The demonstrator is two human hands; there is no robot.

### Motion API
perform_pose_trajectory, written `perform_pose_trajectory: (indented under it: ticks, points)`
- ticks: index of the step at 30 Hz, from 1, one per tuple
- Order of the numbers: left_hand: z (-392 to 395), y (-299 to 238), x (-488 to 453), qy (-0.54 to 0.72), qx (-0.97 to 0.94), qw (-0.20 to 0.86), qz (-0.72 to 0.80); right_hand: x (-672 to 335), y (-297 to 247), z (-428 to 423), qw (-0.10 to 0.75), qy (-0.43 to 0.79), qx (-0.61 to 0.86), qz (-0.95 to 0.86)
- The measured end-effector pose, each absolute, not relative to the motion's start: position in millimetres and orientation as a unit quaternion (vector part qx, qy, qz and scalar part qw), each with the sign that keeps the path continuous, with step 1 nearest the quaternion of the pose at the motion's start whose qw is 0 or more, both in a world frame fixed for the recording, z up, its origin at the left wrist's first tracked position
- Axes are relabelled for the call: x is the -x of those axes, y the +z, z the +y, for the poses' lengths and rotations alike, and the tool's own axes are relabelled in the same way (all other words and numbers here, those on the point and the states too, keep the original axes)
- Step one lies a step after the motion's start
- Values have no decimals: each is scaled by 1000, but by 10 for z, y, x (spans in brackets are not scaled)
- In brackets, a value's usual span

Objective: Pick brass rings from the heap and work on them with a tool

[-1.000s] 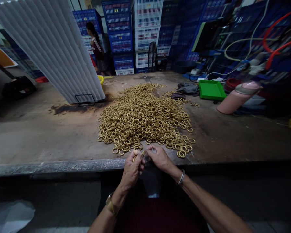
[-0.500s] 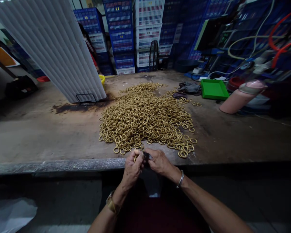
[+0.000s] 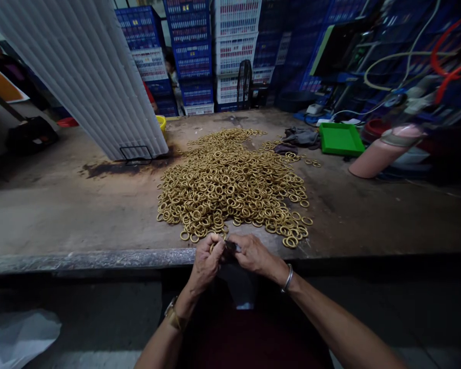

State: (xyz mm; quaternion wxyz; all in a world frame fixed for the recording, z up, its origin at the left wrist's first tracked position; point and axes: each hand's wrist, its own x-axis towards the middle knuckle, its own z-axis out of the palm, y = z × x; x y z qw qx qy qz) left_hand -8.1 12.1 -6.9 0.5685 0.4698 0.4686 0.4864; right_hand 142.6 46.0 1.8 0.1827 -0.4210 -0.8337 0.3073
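A wide heap of gold-coloured metal rings (image 3: 230,184) lies on the worn workbench (image 3: 80,215) in front of me. At the bench's near edge my left hand (image 3: 205,261) is closed, pinching one gold ring. My right hand (image 3: 253,254) meets it, fingers closed on a small dark tool or part that I cannot make out. The two hands touch each other just in front of the heap. A watch sits on my left wrist and a metal bangle on my right.
A tall white corrugated stack (image 3: 84,72) leans on the bench at back left. A green tray (image 3: 340,139), grey rags (image 3: 299,137) and a pink bottle (image 3: 384,151) lie at back right. Blue and white crates (image 3: 215,51) line the wall; people stand behind.
My hands have stayed together at the bench edge, shifting slightly. The person behind the white stack has moved out of sight, and another person appears at far left.
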Motion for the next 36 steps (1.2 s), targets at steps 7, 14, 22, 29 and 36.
perform_pose_trajectory:
  ticks: [7, 14, 22, 29, 36]
  points:
    - [103, -43, 42, 499, -480, 545, 473, -1394, 4, 436, 197, 267, 452, -828]
    - [62, -67, 74, 493, -466, 565, 470, -1433, 21, 517, 151, 310, 398, -850]
    - [-73, 66, 45, 499, -331, 705, 379, -1370, -13, 692, 114, 167, 537, -819]
    - [1, 21, 98, 536, -260, 714, 368, -1165, -58, 809, 91, 132, 574, -803]
    - [21, -30, 140, 539, -191, 756, 320, -1181, -88, 879, 90, 153, 581, -794]
